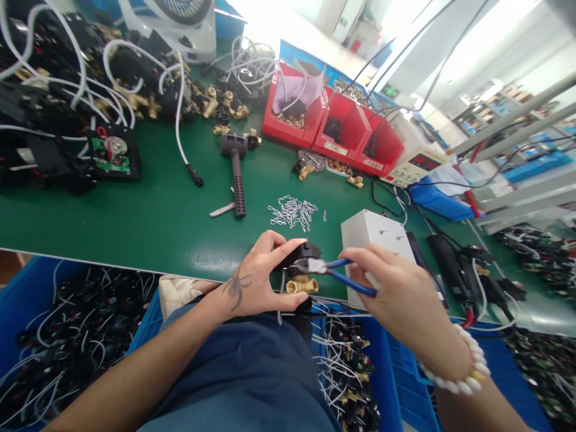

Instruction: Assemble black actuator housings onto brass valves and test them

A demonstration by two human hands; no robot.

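My left hand (266,275) is closed round a black valve unit (294,255) with a brass fitting (302,286) at its lower side, held at the front edge of the green bench. A light cable hangs down beside it. In my right hand (390,287) are blue-handled pliers (353,277), their handles apart. The plier jaws touch the black unit close to the brass fitting; what lies between them is too small to make out. Just beyond my left hand lies a loose pile of silver spring clips (293,212), with one single clip to its right.
A black mallet (236,174) lies on the green bench (180,222). Red bins (294,129) of small parts stand behind, with wired assemblies (112,150) at left. A grey box (373,231) sits by my right hand. Blue crates (27,270) of units stand below the edge.
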